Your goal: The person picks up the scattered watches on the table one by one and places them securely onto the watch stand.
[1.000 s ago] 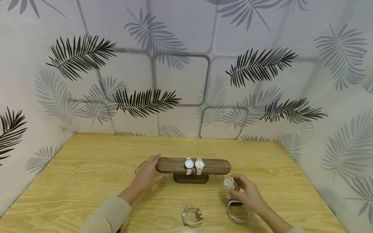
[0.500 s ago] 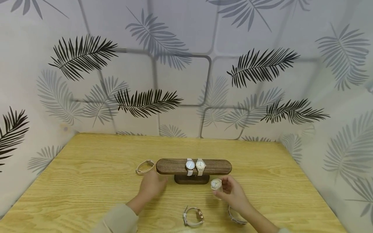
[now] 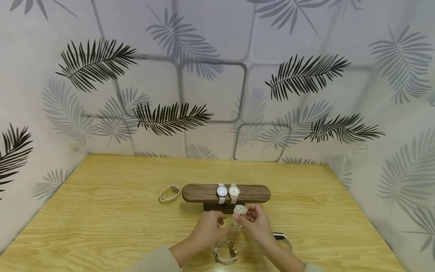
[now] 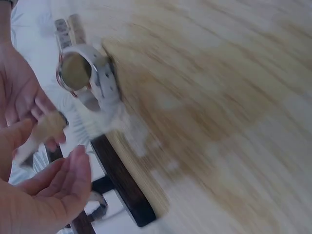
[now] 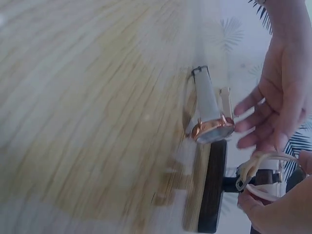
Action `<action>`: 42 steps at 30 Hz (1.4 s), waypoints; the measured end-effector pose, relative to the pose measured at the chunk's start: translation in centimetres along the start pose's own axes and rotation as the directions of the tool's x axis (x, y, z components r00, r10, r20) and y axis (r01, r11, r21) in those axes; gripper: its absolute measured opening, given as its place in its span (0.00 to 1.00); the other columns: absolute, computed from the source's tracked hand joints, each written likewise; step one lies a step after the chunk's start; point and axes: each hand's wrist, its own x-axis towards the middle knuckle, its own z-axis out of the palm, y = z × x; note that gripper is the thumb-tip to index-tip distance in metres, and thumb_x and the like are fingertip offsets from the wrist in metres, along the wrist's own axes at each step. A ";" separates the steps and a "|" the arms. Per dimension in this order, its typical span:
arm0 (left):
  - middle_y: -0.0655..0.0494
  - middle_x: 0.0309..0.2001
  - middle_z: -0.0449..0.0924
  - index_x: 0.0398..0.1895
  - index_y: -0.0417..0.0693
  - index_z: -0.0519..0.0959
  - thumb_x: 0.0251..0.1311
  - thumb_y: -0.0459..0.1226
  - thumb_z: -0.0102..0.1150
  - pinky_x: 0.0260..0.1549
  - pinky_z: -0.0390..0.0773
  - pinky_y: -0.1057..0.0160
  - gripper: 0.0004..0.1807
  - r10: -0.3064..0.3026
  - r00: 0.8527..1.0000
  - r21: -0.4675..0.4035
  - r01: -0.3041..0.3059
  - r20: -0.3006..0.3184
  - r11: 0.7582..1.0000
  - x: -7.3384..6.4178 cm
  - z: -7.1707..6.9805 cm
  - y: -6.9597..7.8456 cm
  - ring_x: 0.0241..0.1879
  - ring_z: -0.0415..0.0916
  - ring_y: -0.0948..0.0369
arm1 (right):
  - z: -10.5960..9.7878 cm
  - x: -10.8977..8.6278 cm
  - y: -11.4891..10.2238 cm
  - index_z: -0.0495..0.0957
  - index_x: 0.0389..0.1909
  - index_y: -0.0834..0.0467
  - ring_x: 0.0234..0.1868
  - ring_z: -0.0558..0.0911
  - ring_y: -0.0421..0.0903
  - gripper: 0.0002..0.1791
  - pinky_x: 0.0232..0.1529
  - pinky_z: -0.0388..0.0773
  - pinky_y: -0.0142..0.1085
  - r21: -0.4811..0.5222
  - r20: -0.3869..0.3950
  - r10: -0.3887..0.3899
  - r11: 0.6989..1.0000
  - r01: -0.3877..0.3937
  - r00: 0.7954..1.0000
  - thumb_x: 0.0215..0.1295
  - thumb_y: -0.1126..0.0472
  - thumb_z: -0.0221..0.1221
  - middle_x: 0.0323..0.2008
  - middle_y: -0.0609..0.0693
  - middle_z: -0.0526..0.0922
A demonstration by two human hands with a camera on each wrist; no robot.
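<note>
My right hand [image 3: 257,228] pinches a pale-strapped wristwatch [image 3: 240,209] in front of the display stand, its face tilted upward. In the right wrist view, its buckled strap [image 5: 248,173] forms a loop between thumb and fingers. My left hand [image 3: 206,231] is close beside this watch, fingers loosely bent and apart in the right wrist view; contact cannot be made out. The dark wooden watch stand [image 3: 200,193] carries a white-strapped watch [image 3: 222,192] and a cream-strapped watch [image 3: 234,192] near its middle. Below the hands lies a rose-gold watch [image 3: 233,249] with a closed white strap.
A thin, pale looped watch [image 3: 170,200] lies left of the stand. To the right, a white band with a black face [image 3: 279,236] is partly hidden by my right forearm. The wooden table [image 3: 119,211] ends at a leaf-patterned cloth backdrop [image 3: 210,94].
My right hand has carried the pale watch leftward to the front of the stand. My left hand has left the stand's left end and come right, toward that watch.
</note>
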 end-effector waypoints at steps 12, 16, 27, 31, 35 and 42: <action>0.60 0.12 0.63 0.15 0.37 0.73 0.55 0.25 0.53 0.13 0.57 0.77 0.11 0.096 0.992 -0.078 -0.102 -0.082 0.992 0.7 1.2 0.3 0.13 0.56 0.72 | 0.7 -0.4 -0.3 0.66 0.49 0.69 0.36 0.74 0.39 0.21 0.35 0.74 0.25 -0.007 -0.019 -0.018 1.000 0.017 1.000 0.59 0.64 0.61 0.38 0.53 0.75; 0.53 0.18 0.72 0.24 0.29 0.76 0.61 0.26 0.50 0.16 0.73 0.75 0.10 0.008 1.000 -0.244 -0.002 0.021 0.970 0.8 0.7 -0.5 0.17 0.72 0.64 | 0.4 -0.4 -0.1 0.68 0.49 0.69 0.34 0.75 0.39 0.19 0.35 0.76 0.27 0.001 0.019 -0.014 1.000 0.014 1.000 0.59 0.65 0.60 0.40 0.55 0.76; 0.34 0.33 0.80 0.42 0.24 0.76 0.67 0.28 0.43 0.30 0.84 0.58 0.13 0.016 0.953 -0.384 0.106 0.303 0.917 1.2 -1.1 -1.6 0.29 0.82 0.48 | -3.8 -0.4 -0.3 0.62 0.63 0.68 0.56 0.73 0.37 0.30 0.57 0.74 0.36 -0.110 0.456 -0.395 0.864 0.492 0.797 0.62 0.65 0.58 0.58 0.68 0.69; 0.34 0.33 0.80 0.37 0.25 0.77 0.67 0.28 0.44 0.28 0.83 0.60 0.13 0.081 0.932 -0.349 0.050 0.353 0.936 1.0 -1.2 -1.6 0.27 0.80 0.53 | -4.2 -0.2 -0.4 0.63 0.63 0.65 0.59 0.71 0.36 0.32 0.58 0.73 0.36 -0.163 0.511 -0.453 0.783 0.600 0.730 0.59 0.64 0.61 0.59 0.66 0.69; 0.34 0.33 0.81 0.38 0.26 0.78 0.67 0.29 0.45 0.27 0.82 0.65 0.12 0.138 0.916 -0.327 -0.008 0.376 0.945 0.9 -1.0 -1.5 0.27 0.79 0.58 | -3.8 -0.3 -0.3 0.66 0.62 0.60 0.60 0.72 0.42 0.33 0.57 0.73 0.45 -0.245 0.526 -0.435 0.746 0.620 0.731 0.56 0.57 0.63 0.59 0.60 0.72; 0.31 0.33 0.80 0.38 0.25 0.78 0.66 0.30 0.46 0.28 0.83 0.62 0.13 0.160 0.922 -0.360 -0.024 0.352 0.933 1.0 -0.9 -1.6 0.28 0.81 0.53 | -3.2 -0.8 -0.2 0.70 0.59 0.56 0.58 0.73 0.53 0.33 0.56 0.73 0.51 -0.350 0.496 -0.401 0.720 0.600 0.770 0.53 0.48 0.64 0.57 0.52 0.75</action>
